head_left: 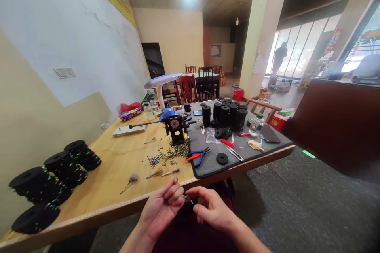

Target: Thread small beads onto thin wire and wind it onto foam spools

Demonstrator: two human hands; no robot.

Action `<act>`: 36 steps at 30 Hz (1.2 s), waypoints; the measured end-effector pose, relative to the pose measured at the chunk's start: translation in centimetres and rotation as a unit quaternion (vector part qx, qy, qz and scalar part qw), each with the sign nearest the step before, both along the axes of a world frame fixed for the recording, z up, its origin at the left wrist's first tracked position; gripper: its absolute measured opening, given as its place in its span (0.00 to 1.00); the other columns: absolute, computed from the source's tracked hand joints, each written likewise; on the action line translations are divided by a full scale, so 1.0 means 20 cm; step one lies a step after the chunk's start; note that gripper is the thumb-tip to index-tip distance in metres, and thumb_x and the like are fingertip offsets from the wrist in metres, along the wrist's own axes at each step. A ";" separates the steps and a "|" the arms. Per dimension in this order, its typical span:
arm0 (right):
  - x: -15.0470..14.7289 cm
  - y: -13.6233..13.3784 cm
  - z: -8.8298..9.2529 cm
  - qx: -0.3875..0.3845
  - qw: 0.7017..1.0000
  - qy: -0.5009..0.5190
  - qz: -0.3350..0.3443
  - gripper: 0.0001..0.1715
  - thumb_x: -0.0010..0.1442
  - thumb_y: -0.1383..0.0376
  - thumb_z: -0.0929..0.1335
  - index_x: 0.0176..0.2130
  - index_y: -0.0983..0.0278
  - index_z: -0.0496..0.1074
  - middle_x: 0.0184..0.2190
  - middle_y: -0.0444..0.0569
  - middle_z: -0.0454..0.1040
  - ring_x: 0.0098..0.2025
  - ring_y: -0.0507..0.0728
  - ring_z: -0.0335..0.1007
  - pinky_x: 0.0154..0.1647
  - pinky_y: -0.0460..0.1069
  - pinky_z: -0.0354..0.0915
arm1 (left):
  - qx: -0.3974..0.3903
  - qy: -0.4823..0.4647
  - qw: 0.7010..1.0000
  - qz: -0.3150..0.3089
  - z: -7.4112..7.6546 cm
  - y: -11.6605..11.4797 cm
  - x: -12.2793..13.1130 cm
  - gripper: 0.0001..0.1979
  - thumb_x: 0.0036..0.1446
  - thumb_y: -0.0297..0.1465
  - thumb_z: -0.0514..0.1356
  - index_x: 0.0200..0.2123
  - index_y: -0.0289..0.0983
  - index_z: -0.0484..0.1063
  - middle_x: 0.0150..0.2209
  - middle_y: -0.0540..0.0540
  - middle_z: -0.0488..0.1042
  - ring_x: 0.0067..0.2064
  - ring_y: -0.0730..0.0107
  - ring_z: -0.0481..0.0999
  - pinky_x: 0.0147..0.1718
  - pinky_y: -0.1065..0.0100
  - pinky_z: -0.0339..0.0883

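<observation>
My left hand [164, 207] is closed, palm up, just past the table's front edge. From its fingertips sticks a small thin piece [191, 202], greenish with a pale tip, too small to name. Curled beside it, my right hand [212, 210] has its index finger and thumb bent close around this piece; whether they grip anything is hard to see. On the table nearby lie blue-handled pliers [201, 158], a black foam ring [222, 158], small bundles of fibres [130, 182] and a pile of small brass-coloured parts [178, 151] with coloured ones.
A black hand-cranked device [177, 128] stands in front of a lamp [162, 87]. Stacks of black foam discs [225, 114] occupy the grey mat [204, 172]; more black stacks [67, 168] stand at left. White tweezers [235, 153] and a bottle [257, 124] are at right.
</observation>
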State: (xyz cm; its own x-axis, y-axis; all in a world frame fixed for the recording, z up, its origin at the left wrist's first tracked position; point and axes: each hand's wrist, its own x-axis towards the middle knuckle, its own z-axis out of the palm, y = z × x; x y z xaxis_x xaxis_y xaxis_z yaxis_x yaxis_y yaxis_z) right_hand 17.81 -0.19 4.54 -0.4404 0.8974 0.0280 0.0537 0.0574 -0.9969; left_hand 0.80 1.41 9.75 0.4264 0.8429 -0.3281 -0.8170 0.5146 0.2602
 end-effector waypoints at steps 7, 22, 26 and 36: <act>-0.07 -0.02 -0.04 0.010 0.996 -0.042 -0.078 0.16 0.58 0.59 0.62 0.32 0.70 0.67 0.23 0.45 0.69 0.17 0.41 0.56 0.17 0.36 0.51 | -0.002 0.014 1.000 0.016 0.01 -0.01 0.00 0.15 0.66 0.26 0.41 0.29 0.31 0.60 0.16 0.57 0.49 0.17 0.82 0.50 0.19 0.76 0.43; 0.04 0.00 -0.23 0.029 0.987 -0.093 -0.126 0.19 0.58 0.56 0.63 0.34 0.69 0.73 0.25 0.46 0.71 0.17 0.42 0.60 0.19 0.36 0.53 | 0.015 0.009 0.999 0.030 0.02 0.01 -0.02 0.13 0.66 0.25 0.42 0.30 0.32 0.60 0.16 0.57 0.49 0.17 0.81 0.51 0.19 0.75 0.44; 0.04 0.00 -0.16 0.031 0.992 -0.077 -0.095 0.21 0.56 0.59 0.65 0.49 0.63 0.69 0.37 0.48 0.74 0.21 0.42 0.65 0.22 0.37 0.59 | 0.007 -0.006 1.000 0.013 0.00 0.01 0.01 0.14 0.66 0.26 0.42 0.29 0.32 0.60 0.16 0.57 0.49 0.17 0.81 0.51 0.19 0.76 0.44; -0.06 0.00 -0.05 0.056 0.994 -0.047 -0.086 0.16 0.58 0.59 0.62 0.34 0.70 0.69 0.23 0.44 0.68 0.18 0.42 0.63 0.19 0.36 0.55 | -0.001 0.009 1.000 0.007 -0.02 0.01 0.02 0.14 0.66 0.26 0.42 0.30 0.31 0.60 0.16 0.57 0.49 0.17 0.82 0.51 0.19 0.76 0.44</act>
State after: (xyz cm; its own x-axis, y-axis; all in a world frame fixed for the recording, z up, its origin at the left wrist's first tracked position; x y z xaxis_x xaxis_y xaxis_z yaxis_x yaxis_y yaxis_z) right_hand 16.71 -0.19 3.53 -0.2854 0.9535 0.0970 0.1651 0.1486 -0.9750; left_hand 1.14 1.70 9.28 0.4092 0.8481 -0.3367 -0.8190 0.5040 0.2743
